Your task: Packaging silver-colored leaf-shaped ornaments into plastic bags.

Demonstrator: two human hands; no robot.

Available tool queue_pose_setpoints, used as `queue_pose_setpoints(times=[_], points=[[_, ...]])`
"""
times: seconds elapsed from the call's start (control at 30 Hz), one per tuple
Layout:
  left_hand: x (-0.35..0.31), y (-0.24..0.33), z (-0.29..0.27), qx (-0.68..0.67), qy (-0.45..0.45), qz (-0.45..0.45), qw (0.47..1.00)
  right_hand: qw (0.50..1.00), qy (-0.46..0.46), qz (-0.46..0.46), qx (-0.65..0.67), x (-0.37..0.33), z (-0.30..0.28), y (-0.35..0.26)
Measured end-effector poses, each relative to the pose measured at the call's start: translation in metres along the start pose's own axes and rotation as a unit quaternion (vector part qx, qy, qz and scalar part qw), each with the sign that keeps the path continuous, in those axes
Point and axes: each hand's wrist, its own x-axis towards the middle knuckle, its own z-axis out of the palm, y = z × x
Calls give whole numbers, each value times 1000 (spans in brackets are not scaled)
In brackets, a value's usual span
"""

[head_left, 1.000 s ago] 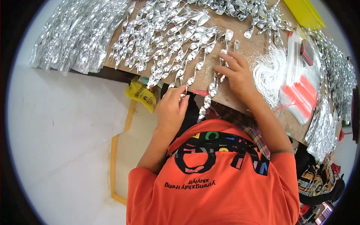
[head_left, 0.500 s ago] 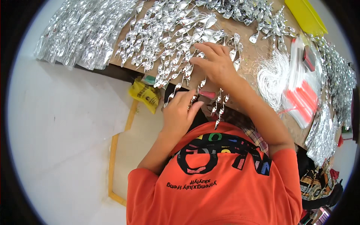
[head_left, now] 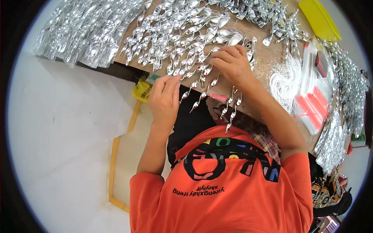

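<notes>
Many shiny silver spiral strands [head_left: 171, 33] lie spread across the brown table, their lower ends pointing toward me. My left hand [head_left: 165, 99] is at the table's front edge. Its fingers and thumb are brought together at the lower end of one strand. My right hand [head_left: 234, 66] rests over the upper part of the nearest strands, fingers curled in on a strand, the exact grip partly hidden. Between the hands, a few strands [head_left: 199, 99] hang past the edge. Two more strands [head_left: 232, 110] dangle over the edge below my right wrist.
Bundled silver strands in clear wrap [head_left: 87, 33] cover the table's far left. To the right lie a white cord coil [head_left: 285, 83], clear bags with red ends [head_left: 314, 99] and more silver strands [head_left: 332, 139]. A yellow tray [head_left: 320, 19] sits at the back right; a yellow bag [head_left: 142, 91] hangs below the edge.
My left hand has moved left and away from me, to the strand ends. My right hand has shifted slightly right, its fingers more curled. Strands between the hands now fan out over the edge.
</notes>
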Motion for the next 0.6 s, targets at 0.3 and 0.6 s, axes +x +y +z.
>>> queue_pose_setpoints(times=[0.3,0.6], points=[[5,-1,1,18,-11,0,1000,1000,-10,-20,-11,-17,-17,4],[6,3,3,55,-20,10,998,988,-156,6,4,-24,-48,3]])
